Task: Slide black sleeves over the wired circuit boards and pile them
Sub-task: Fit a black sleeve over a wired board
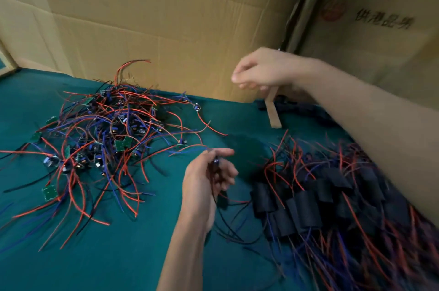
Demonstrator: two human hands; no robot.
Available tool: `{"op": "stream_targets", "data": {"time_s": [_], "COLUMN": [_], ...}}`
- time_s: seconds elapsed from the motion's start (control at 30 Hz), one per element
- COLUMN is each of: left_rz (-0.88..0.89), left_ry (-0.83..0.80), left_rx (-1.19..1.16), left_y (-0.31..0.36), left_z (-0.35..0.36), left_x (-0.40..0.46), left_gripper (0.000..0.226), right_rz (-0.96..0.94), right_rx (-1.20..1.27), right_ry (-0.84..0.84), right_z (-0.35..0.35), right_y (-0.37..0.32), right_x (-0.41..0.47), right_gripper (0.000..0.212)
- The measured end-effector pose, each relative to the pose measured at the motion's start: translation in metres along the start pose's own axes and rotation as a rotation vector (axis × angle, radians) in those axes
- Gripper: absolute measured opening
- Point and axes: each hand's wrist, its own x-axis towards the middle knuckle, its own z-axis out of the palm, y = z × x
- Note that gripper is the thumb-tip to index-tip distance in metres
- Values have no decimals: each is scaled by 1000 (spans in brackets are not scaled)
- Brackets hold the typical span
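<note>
My left hand holds a wired circuit board between thumb and fingers; its black and red wires trail down to the cloth. My right hand hovers at the back right with fingers loosely curled and nothing visible in them, above a dark heap of loose black sleeves. A tangled pile of bare green boards with red, blue and black wires lies on the left. On the right, partly under my right forearm, is a pile of boards in black sleeves. The picture is motion-blurred.
Everything lies on a green cloth. Cardboard box walls stand close behind and to the right. A strip of brown cardboard leans down onto the cloth below my right hand.
</note>
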Motion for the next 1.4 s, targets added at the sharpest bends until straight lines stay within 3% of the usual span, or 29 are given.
{"op": "stream_targets", "data": {"time_s": [0.13,0.23,0.33,0.5,0.67,0.8,1.07,1.13,1.2,1.3,1.4], "left_rz": [-35,-11,-1,20,33,21,35,45,62,92,135], "left_ry": [-100,-180,-275,-331,-276,-236,-137,-92,-55,-54,-63], "left_rx": [37,55,50,143,208,179,174,122,71,79,90], "left_y": [-1,-3,-4,-3,-4,-3,-1,0,-1,-3,-6], "left_z": [2,2,-2,-1,-1,1,2,1,0,1,-1], "left_x": [-1,-4,-4,-4,-6,-7,-5,-4,-2,-1,1], "left_gripper": [51,35,38,41,27,27,34,34,31,38,44], "right_rz": [372,659,756,737,647,638,239,278,416,563,597], "right_rx": [-273,-368,-360,-280,-315,-364,-179,-132,-155,-204,-260], "right_ry": [160,69,-40,38,183,304,639,601,459,217,93], "right_z": [-44,-42,-23,6,12,3,-46,-48,-44,-28,-5], "right_y": [132,222,269,280,284,274,193,193,210,239,255], "right_x": [-24,-51,-72,-67,-63,-68,-61,-57,-51,-48,-47], "right_gripper": [20,39,60,58,21,23,12,10,11,24,41]}}
